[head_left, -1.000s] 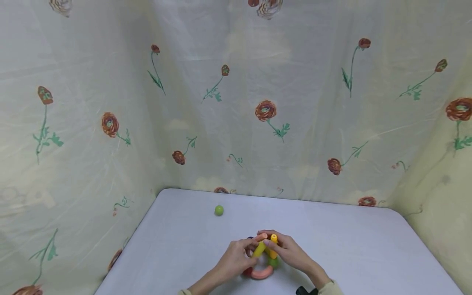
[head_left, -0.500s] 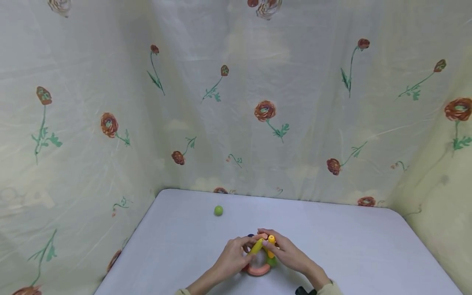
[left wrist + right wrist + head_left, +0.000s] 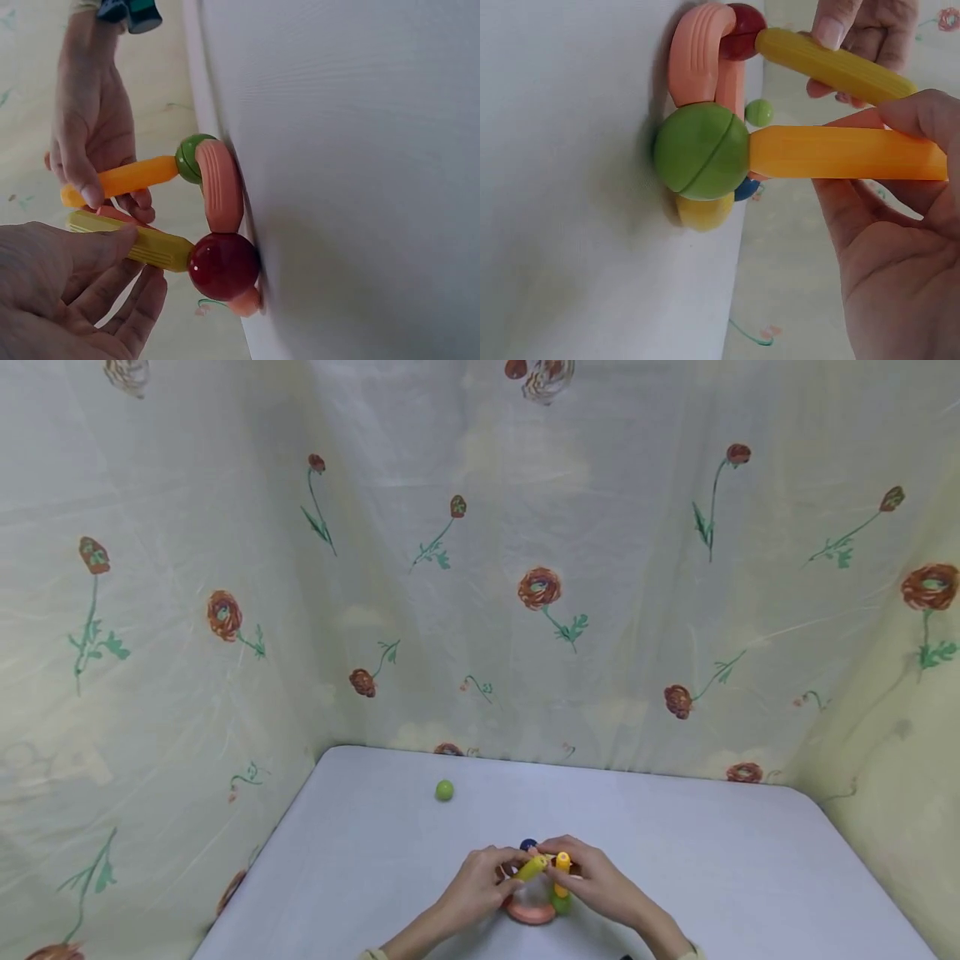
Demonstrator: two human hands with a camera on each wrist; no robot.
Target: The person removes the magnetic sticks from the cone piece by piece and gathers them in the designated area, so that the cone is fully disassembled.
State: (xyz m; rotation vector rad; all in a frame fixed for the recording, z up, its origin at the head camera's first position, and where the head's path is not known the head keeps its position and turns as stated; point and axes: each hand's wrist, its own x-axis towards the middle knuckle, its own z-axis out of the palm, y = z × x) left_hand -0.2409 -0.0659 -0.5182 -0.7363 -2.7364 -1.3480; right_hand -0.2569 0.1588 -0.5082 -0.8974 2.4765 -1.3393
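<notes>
My left hand point(image 3: 480, 881) pinches a dull-yellow ribbed stick point(image 3: 154, 247), thumb on one side and fingers on the other. A red ball point(image 3: 223, 266) sits at the stick's lower end. The thumb and fingers of my right hand point(image 3: 600, 881) hold an orange-yellow stick point(image 3: 817, 152) that rises from a green ball point(image 3: 701, 150). Low on the table, a curved pink piece point(image 3: 531, 913) links the red and green balls. Behind, a dark blue ball point(image 3: 528, 843) shows between the hands. A yellow piece point(image 3: 705, 211) extends from the green ball. Fingers hide part of the structure's far side.
A loose light-green ball point(image 3: 445, 790) lies farther back on the white table point(image 3: 675, 835). Flower-patterned curtains point(image 3: 480, 610) stand behind the table and along both sides.
My right hand and the orange-yellow stick have shifted slightly right and down. The gap between the two sticks has widened, and the blue ball shows more. The left hand keeps its hold.
</notes>
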